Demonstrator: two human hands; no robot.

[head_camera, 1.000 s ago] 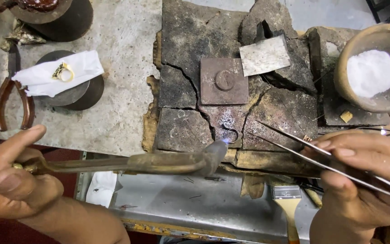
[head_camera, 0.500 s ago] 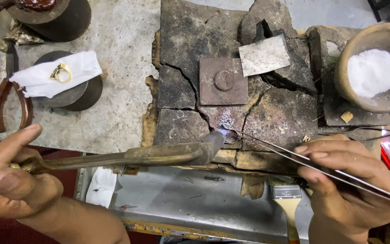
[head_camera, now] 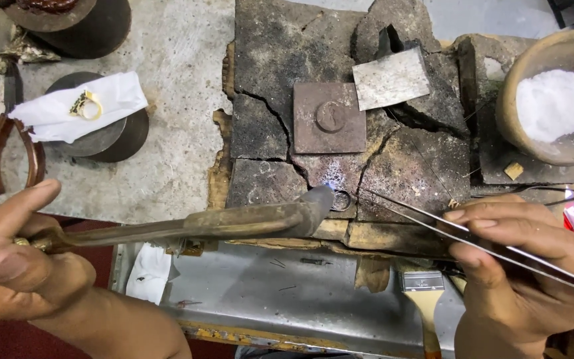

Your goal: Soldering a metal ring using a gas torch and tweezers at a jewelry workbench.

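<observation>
- Left hand [head_camera: 18, 266] grips a torch [head_camera: 234, 223]; its nozzle points at a small ring [head_camera: 341, 199] on the cracked, charred block [head_camera: 287, 133].
- Right hand [head_camera: 519, 266] pinches tweezers [head_camera: 446, 226] beside the ring.
- Gritty grey bench [head_camera: 174, 100]; bowl [head_camera: 519, 133] of white powder.

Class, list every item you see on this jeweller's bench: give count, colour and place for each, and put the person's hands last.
Torch: one, brown metal, lying across the lower middle, nozzle at the small ring.
Small ring: one, grey, on the cracked block by the nozzle.
Tweezers: one pair, silver, tips toward the small ring.
Cracked block: one, dark grey, centre.
Square plate: one, rusty brown, on the block.
Metal sheet: one, pale grey, right of the plate.
Bowl: one, tan, white powder inside, top right.
Gold ring: one, on white paper, upper left.
Brush: one, pale handle, bottom right.
Left hand: holds the torch handle.
Right hand: holds the tweezers.
</observation>
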